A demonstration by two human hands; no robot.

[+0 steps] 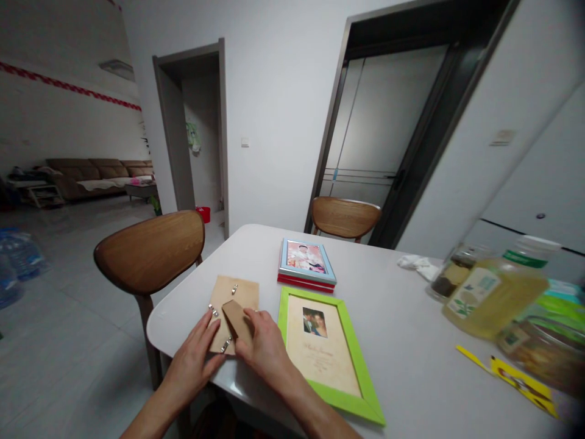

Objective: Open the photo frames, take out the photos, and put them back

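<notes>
7 o'clock from centre, I see the tan rectangular backing board (247,294); right hand (265,339) pinches its flat brown flap (236,316), left hand (196,350) lies unclenched at its 8 o'clock corner. Probably light, stiff; I'd hold the edges.

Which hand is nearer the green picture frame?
Right. The right hand is just left of the green picture frame; the left hand is farther left, touching the brown backing board.

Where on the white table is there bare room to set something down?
The widest patch of table is between green frame and yellow packet; a smaller one is left of the blue-framed picture. Crowded: around left hand, right hand and large bottle.
</notes>
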